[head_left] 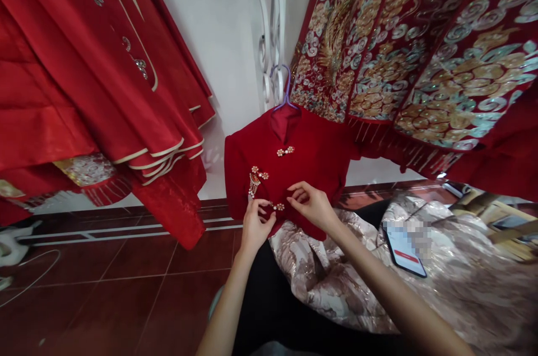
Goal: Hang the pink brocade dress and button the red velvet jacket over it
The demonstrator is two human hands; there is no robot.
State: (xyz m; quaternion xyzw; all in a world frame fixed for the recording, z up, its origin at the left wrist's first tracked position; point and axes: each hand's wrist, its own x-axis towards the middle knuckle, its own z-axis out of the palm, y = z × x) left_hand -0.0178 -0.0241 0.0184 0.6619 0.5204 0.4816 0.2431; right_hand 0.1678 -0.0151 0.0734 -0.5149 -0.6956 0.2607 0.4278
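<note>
Jacket (321, 148), red with a stand collar, hangs on a purple hanger (286, 99) from a white scrolled metal rack (265, 36), directly ahead of the seated person. Its lower front meets the metallic brocade fabric (323, 266) spread beneath. Three beaded clasps mark the front: a collar clasp (286, 151), a chest clasp (260, 173) with a tassel pendant (253, 183), and a lower clasp (278, 207).

Left hand (257, 226): fingers bent, thumb and fingertips beside the lower clasp. From where I stand, I cannot tell whether they grip cloth or ornament. Right hand (309, 202): fingers curled toward the thumb, just right of the same clasp; any thread or needle between the tips would be too fine to make out.

The step in hand appears to be fine work at the lower clasp. Recommended practice:
1. Support the cloth with the left hand, flat and unpuckered.
2. Work the right hand in short, light movements; avoid pulling against the hanger.
3. Align the clasp with those above it.
4. Guard the pendant's strands against snagging.
</note>
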